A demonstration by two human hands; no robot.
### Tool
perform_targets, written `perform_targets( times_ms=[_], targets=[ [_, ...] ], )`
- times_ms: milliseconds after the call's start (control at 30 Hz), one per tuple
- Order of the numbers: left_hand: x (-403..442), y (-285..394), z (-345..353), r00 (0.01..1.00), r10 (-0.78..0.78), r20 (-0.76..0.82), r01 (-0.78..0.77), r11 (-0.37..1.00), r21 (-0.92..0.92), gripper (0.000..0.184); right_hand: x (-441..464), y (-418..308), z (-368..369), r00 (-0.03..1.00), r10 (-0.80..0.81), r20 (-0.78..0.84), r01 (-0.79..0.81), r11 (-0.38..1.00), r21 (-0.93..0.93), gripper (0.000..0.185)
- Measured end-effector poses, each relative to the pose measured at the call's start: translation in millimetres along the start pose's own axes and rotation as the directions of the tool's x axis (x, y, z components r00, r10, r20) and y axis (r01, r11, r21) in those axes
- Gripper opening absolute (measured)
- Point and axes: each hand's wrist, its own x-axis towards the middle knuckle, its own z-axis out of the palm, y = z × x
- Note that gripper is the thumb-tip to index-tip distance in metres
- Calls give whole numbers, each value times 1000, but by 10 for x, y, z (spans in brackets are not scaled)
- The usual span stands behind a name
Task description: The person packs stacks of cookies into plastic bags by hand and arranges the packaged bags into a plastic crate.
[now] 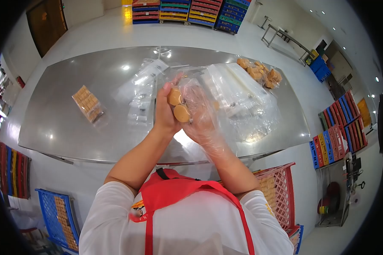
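Over the steel table (115, 144), my two hands are close together around round golden-brown pastries (182, 113) and clear plastic. My left hand (165, 115) is closed around the left side of the pastries, with its thumb raised beside them. My right hand (201, 121) is covered by loose transparent plastic that reaches down the forearm. It is closed against the pastries from the right, its fingers partly blurred by the plastic. Two pastry tops face me; anything beneath them is hidden. Flat clear bags (238, 87) lie just right of my hands, and more clear bags (140, 97) lie to the left.
A filled pack of pastries (87, 103) lies on the table's left. Several bagged pastries (259, 72) sit at its back right corner. A red crate (285, 195) and a blue crate (51, 216) stand near me. Stacked crates (191, 10) line the far side.
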Motion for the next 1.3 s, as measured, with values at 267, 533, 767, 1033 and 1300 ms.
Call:
perform_targets(
  times_ms=[267,533,767,1033,1300],
  targets=[
    [46,-129,-346,985,-172,-2,165,948,-272,64,69,87,188,983,-171,66,182,953,-244,49],
    [-288,-588,-1006,770,-621,-146,574,774,-269,64,-588,577,771,929,159,336,-3,907,-421,42],
    [-691,-929,-1602,451,-840,-300,875,483,-39,30,-1149,792,946,930,84,359,120,851,-511,42],
    [-740,-929,-1495,476,-793,-381,877,458,143,15,-1143,855,1075,892,215,398,-19,898,-440,43],
    [-279,-605,-1493,578,-577,-577,815,447,368,23,-838,971,1096,921,207,330,-13,864,-504,52]
  ],
)
